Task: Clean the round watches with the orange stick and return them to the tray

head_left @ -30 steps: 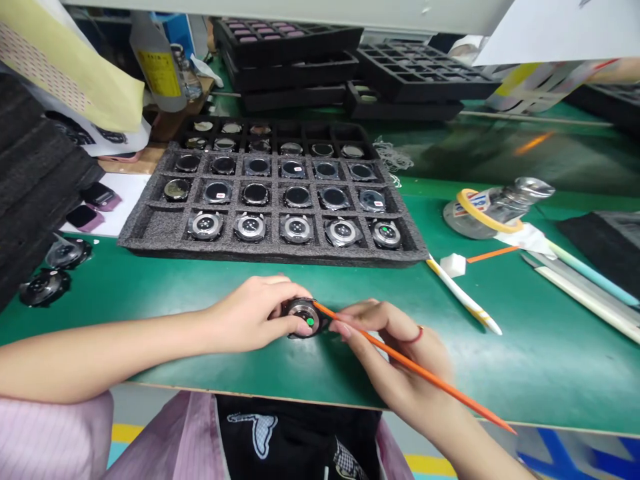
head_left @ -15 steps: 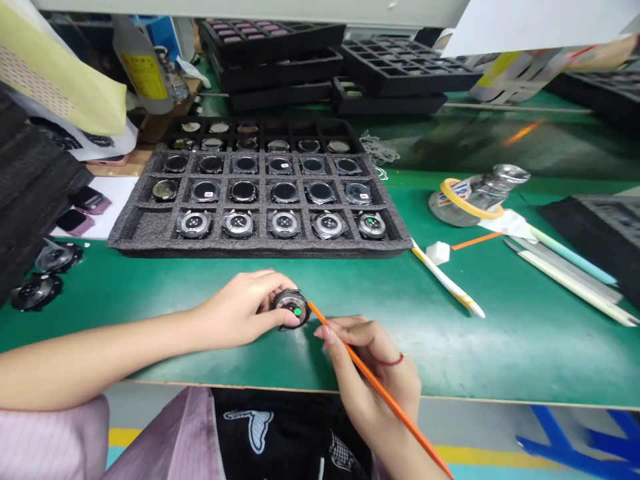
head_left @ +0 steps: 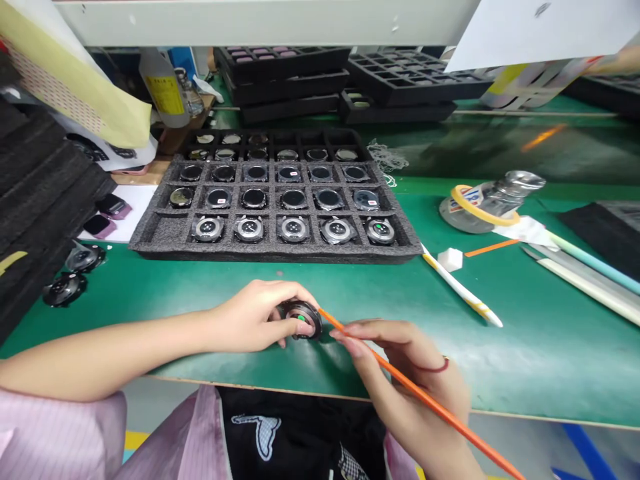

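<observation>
My left hand (head_left: 273, 313) is closed round a dark round watch case (head_left: 311, 313), back side up, with a green dot in its middle. The thumb lies across the case back. Between thumb and fingers, my right hand (head_left: 405, 360) pinches a long thin orange stick (head_left: 430, 398). The stick's upper end meets the rim of the watch case, or comes very close to it; I cannot tell which. Beyond my hands lies a black foam tray (head_left: 280, 256) with rows of watch cases. Its nearest row shows silver case backs, with one pocket at the left holding none.
Right of the tray are a toothbrush (head_left: 463, 287), a white cube (head_left: 451, 259) and a glass bottle (head_left: 480, 203) with a yellow ring. Tweezers (head_left: 590, 287) lie farther right. Two loose watch cases (head_left: 65, 289) sit at the left beside stacked foam trays (head_left: 45, 187).
The view has shifted, so the tray and bench sit lower and farther right. The watch case is tilted more to the right in my left hand. The orange stick stays at its rim.
</observation>
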Demonstrator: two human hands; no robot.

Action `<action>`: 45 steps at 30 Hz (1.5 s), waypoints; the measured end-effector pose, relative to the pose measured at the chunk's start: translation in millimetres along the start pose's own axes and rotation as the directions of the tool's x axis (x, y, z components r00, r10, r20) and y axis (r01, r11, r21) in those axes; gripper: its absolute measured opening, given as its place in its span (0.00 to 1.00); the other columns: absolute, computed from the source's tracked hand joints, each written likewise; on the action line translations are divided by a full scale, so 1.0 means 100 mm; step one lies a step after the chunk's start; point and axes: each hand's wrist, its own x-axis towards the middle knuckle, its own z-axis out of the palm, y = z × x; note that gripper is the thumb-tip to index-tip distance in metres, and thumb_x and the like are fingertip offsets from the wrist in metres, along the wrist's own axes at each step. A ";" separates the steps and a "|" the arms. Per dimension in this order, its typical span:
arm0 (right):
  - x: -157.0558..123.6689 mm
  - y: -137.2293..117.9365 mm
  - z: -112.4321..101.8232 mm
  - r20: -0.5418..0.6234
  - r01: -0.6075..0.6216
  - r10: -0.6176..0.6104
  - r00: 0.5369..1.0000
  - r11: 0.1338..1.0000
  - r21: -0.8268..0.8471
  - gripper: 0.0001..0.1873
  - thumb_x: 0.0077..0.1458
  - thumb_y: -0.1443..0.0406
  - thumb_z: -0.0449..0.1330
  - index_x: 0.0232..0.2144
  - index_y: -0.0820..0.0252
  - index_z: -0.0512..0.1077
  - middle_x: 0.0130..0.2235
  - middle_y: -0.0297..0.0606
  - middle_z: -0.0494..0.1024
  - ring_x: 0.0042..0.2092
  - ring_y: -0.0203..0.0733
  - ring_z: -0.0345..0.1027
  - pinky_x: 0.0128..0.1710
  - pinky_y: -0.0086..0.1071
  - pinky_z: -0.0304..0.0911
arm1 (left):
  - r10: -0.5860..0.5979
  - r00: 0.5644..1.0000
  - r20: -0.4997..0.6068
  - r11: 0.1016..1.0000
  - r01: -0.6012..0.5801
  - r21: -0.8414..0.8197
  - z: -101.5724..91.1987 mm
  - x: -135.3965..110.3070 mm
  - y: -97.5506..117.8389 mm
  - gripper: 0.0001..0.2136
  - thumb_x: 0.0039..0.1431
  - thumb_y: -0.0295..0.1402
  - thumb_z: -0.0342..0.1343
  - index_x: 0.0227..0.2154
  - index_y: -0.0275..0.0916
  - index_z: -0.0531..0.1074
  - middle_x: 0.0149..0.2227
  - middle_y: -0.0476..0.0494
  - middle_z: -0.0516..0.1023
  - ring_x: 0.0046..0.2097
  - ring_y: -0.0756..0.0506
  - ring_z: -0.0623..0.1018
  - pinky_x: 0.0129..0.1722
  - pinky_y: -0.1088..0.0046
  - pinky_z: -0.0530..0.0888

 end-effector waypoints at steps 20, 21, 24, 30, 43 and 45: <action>0.13 0.04 -0.02 0.204 0.129 -0.117 0.972 0.991 -0.044 0.09 0.64 0.73 0.60 0.35 0.53 0.69 0.33 0.32 0.82 0.34 0.36 0.81 0.35 0.26 0.75 | -0.035 0.999 0.025 0.998 0.036 -0.044 -0.02 0.05 -0.03 0.09 0.62 0.34 0.63 0.42 0.38 0.74 0.39 0.43 0.83 0.29 0.48 0.82 0.30 0.72 0.79; 0.11 0.03 -0.02 0.201 0.123 -0.111 0.973 0.991 -0.051 0.09 0.64 0.73 0.60 0.35 0.53 0.68 0.32 0.32 0.82 0.34 0.36 0.81 0.35 0.26 0.75 | -0.042 0.999 0.029 0.998 0.044 -0.044 -0.02 0.04 -0.03 0.09 0.62 0.34 0.63 0.42 0.38 0.74 0.39 0.44 0.83 0.29 0.48 0.82 0.30 0.72 0.79; 0.03 0.01 -0.05 0.184 0.098 -0.076 0.980 0.989 -0.114 0.10 0.63 0.74 0.60 0.35 0.53 0.68 0.33 0.34 0.82 0.33 0.37 0.80 0.34 0.28 0.75 | -0.080 0.996 0.048 0.996 0.081 -0.036 -0.02 0.04 -0.01 0.09 0.62 0.35 0.63 0.42 0.38 0.74 0.37 0.45 0.82 0.29 0.48 0.82 0.30 0.73 0.79; -0.08 0.04 0.05 0.066 0.073 -0.071 0.995 0.997 -0.033 0.12 0.62 0.76 0.60 0.35 0.54 0.68 0.33 0.36 0.81 0.33 0.38 0.79 0.32 0.29 0.74 | -0.078 0.996 0.035 0.997 0.078 -0.001 -0.03 0.05 0.01 0.07 0.63 0.31 0.62 0.43 0.39 0.73 0.38 0.47 0.83 0.28 0.50 0.81 0.28 0.76 0.77; -0.31 0.06 0.18 -0.051 0.074 -0.080 0.996 0.992 -0.101 0.13 0.61 0.79 0.60 0.39 0.56 0.69 0.35 0.35 0.80 0.36 0.38 0.78 0.35 0.31 0.74 | -0.097 0.995 0.031 0.994 0.099 -0.041 -0.02 0.06 0.05 0.05 0.63 0.28 0.59 0.40 0.37 0.72 0.35 0.48 0.81 0.27 0.54 0.80 0.26 0.83 0.75; -0.32 0.06 0.19 -0.067 0.034 -0.040 0.997 0.996 -0.087 0.12 0.61 0.78 0.60 0.37 0.56 0.69 0.35 0.35 0.80 0.36 0.38 0.78 0.35 0.30 0.74 | -0.107 0.994 0.030 0.993 0.108 -0.046 -0.02 0.06 0.04 0.05 0.63 0.30 0.60 0.40 0.37 0.71 0.35 0.49 0.81 0.27 0.54 0.80 0.25 0.83 0.75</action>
